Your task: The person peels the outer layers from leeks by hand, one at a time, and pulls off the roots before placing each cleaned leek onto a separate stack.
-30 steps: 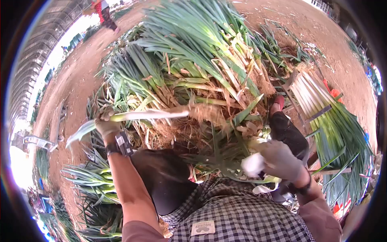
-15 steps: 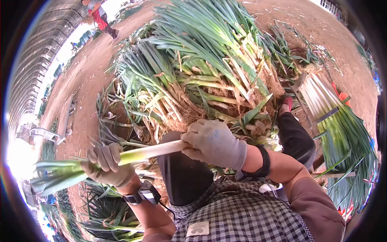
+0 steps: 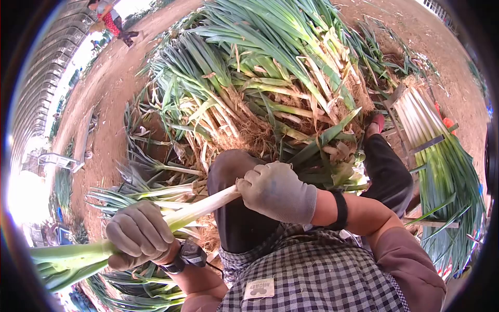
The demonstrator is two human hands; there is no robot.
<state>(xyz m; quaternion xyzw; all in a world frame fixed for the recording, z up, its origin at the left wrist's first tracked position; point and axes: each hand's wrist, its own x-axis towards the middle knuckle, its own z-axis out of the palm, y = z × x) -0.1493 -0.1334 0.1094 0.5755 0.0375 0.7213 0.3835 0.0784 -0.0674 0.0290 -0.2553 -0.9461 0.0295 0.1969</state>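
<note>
A leek [image 3: 200, 210] lies slantwise across my lap, its white end up to the right and its green leaves down to the left. My left hand [image 3: 139, 231], in a grey glove, is closed around the lower green part of the stalk. At the white end, my gloved right hand [image 3: 273, 191] grips with its fingers curled; the root tip is hidden under it. Just beyond my knees lies a big heap of untrimmed leeks [image 3: 228, 106] with brown roots and dry outer leaves.
To the right, a bundle of clean white-stemmed leeks [image 3: 423, 122] rests in a metal frame [image 3: 429, 144]. More leeks [image 3: 150, 195] lie on the left by my knee. Another person [image 3: 112, 21] is far off at upper left on the dirt floor [image 3: 112, 125].
The leek has tilted, its leafy end now lower and nearer me. My left hand has turned and moved down with it. My right hand has shifted slightly down and to the right.
</note>
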